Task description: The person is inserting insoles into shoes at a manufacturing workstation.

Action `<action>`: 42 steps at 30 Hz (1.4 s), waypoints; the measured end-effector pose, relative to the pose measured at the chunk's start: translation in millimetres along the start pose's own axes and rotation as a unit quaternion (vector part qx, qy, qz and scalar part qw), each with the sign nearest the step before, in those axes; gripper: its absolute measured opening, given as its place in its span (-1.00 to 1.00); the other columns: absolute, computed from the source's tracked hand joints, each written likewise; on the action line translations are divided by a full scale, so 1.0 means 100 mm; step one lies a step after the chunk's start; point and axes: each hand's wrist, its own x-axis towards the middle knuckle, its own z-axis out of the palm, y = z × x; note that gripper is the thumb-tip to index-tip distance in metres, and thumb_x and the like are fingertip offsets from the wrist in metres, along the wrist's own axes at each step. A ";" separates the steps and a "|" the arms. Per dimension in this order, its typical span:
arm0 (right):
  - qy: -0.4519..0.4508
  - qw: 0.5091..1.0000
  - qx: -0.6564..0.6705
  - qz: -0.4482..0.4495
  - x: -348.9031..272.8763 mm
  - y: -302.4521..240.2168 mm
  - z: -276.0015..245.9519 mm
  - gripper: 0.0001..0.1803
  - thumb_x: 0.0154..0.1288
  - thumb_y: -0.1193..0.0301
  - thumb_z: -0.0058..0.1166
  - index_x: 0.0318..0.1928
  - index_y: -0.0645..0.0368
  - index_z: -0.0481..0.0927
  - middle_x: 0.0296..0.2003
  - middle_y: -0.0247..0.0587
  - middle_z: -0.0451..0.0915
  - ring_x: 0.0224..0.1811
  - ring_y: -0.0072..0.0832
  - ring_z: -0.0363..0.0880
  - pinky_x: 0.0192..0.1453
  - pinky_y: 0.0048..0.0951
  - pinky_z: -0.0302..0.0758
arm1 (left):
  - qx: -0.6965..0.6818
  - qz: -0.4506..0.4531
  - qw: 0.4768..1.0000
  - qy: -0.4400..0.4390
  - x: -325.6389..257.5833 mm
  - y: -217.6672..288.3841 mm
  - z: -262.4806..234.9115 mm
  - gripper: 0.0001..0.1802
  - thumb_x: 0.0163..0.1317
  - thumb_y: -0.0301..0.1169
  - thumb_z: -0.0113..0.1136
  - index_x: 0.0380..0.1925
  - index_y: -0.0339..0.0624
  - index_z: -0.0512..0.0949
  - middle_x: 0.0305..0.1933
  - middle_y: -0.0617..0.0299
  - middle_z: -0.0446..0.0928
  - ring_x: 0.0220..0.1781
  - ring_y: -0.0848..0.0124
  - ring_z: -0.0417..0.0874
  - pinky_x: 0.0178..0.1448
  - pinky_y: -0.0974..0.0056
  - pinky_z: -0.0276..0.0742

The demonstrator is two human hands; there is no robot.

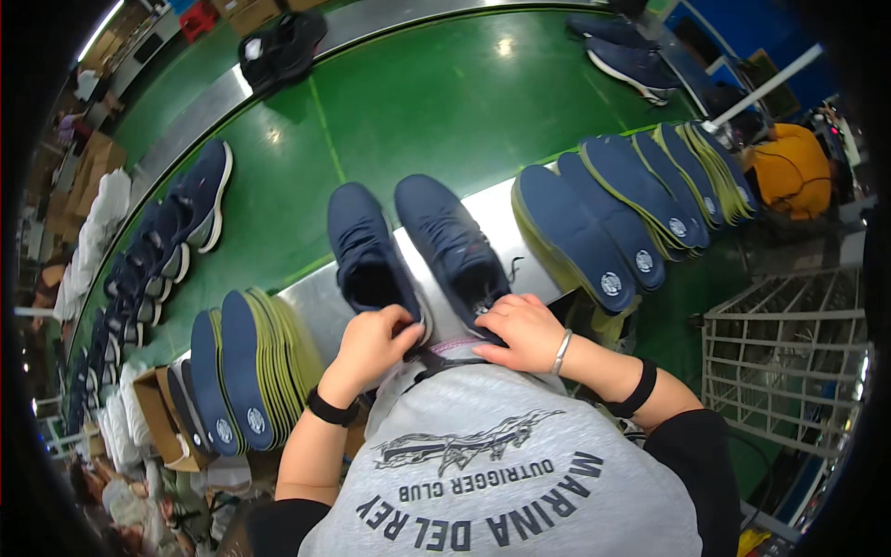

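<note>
Two navy lace-up sneakers stand side by side in front of me, toes pointing away. My left hand (376, 343) pinches the heel of the left sneaker (360, 232), fingertips at its collar. At the heel of the right sneaker (447, 232), my right hand (524, 332) has its fingers curled over the collar edge, thumb toward my body. A pale round mark shows inside the right shoe's opening. The sneakers rest on a metal ledge (320, 306), their toes reaching over the green work surface (278, 204).
Stacked navy insoles with yellow-green undersides lie left (243, 371) and right (580, 232). More navy shoes (167, 223) line the far left edge, with others (631, 65) at far right. A black item (283, 46) sits on the far rim. A wire rack (784, 362) stands right.
</note>
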 end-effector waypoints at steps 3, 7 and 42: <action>-0.138 0.988 -0.060 0.035 0.20 0.02 0.11 -0.47 0.01 0.09 -0.01 -0.09 0.23 0.39 -0.32 -0.16 0.52 -0.14 -0.29 0.42 -0.01 -0.17 0.21 | -0.327 -0.052 0.926 0.181 -0.06 -0.07 -0.16 -0.87 0.11 -0.42 0.06 -0.44 -0.28 0.50 -0.43 0.27 0.51 -0.45 0.56 0.48 -0.34 0.49 0.39; -0.334 0.932 -0.077 0.114 0.46 0.03 0.13 -0.54 -0.02 0.30 -0.05 -0.09 0.31 0.38 -0.17 -0.03 0.49 -0.09 -0.24 0.46 0.02 0.05 0.13 | -0.481 -0.024 0.781 0.398 -0.06 -0.25 -0.61 -0.52 0.15 -0.36 0.02 0.04 -0.21 0.14 -0.07 0.07 0.38 -0.15 0.42 0.46 -0.19 0.43 0.42; 0.098 0.874 -0.123 0.459 -0.81 2.76 -0.99 -0.17 -0.32 0.13 0.27 0.10 -0.11 0.25 0.10 -0.11 0.19 0.19 -0.20 0.09 0.14 -0.07 0.11 | 0.071 -0.200 0.975 0.062 0.39 0.01 0.53 -0.40 -0.12 -0.02 0.14 -0.38 -0.44 0.32 -0.48 -0.20 0.47 -0.36 -0.08 0.50 -0.26 0.09 0.40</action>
